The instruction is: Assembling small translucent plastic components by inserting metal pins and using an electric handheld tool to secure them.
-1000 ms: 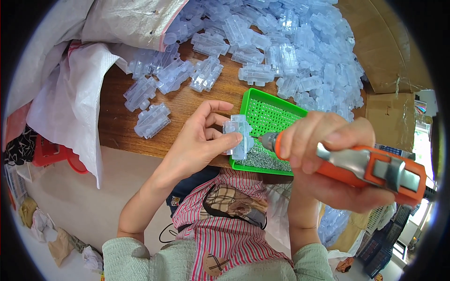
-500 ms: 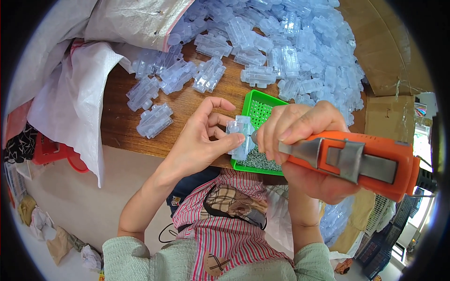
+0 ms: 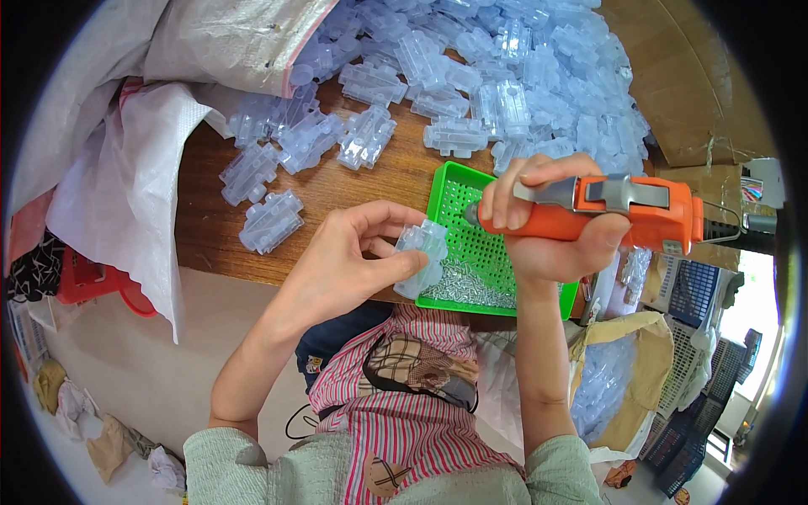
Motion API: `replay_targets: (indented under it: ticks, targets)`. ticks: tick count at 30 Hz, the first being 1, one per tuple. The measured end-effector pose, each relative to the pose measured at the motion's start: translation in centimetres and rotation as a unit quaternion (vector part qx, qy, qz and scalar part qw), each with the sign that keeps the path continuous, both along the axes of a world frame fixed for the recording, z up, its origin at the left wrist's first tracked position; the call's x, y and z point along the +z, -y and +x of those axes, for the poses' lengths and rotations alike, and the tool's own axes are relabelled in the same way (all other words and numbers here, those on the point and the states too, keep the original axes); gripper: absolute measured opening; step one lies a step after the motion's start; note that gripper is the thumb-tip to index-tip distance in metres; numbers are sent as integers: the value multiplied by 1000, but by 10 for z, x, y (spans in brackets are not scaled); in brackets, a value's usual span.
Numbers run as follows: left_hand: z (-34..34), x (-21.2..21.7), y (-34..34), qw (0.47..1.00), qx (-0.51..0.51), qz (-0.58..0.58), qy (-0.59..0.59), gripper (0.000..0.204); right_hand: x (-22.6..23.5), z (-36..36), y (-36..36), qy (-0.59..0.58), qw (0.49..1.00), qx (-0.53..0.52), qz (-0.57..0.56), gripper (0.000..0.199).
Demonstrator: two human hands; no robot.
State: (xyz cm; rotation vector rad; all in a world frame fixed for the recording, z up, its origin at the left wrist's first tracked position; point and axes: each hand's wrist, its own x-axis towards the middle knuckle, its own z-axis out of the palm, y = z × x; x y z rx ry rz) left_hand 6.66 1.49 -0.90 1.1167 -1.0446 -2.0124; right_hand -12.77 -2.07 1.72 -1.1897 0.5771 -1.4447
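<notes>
My left hand [image 3: 341, 257] pinches a clear plastic housing [image 3: 425, 248] between thumb and fingers, over the left edge of a green tray [image 3: 568, 299]. An orange electric screwdriver [image 3: 652, 210] with a metal lever is gripped in my right hand [image 3: 543, 259]. Its tip points left above the perforated tray, apart from the housing. Small silvery screws [image 3: 471, 284] lie heaped in the tray's near part. Whether a screw sits on the tip is too small to tell.
Beyond the tray, a large pile of clear housings [image 3: 547, 101] covers the wooden table [image 3: 202, 202]. Several loose ones lie at left beside white woven sacks [image 3: 126, 194]. Cardboard [image 3: 699, 84] stands at right. An open bag of clear parts [image 3: 610, 387] sits at lower right.
My right hand has drawn the screwdriver up and away from the housing, swinging it more level. My left hand has shifted slightly left and tilted the housing, still holding it.
</notes>
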Motion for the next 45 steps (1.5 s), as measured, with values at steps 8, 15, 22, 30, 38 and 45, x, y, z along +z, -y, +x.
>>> replay_targets:
  ticks: [8,15,22,30,38,45]
  targets:
    - [-1,7,3,1000,4,20,-5,38,-9,5,4,-63,997,-47,8,70]
    - [-1,3,2,1000,16,19,-5,38,-12,8,4,-66,996,-55,13,68]
    - [0,6,2,1000,4,10,4,39,-10,10,3,-103,991,-88,8,68]
    - [-1,2,1,1000,8,13,0,39,-10,7,5,-88,992,-85,8,68]
    - [0,-4,1,1000,-1,-17,15,39,-6,6,3,-47,996,-72,22,69]
    - [-1,-3,1,1000,3,-17,3,39,58,3,-18,-11,995,61,-78,79]
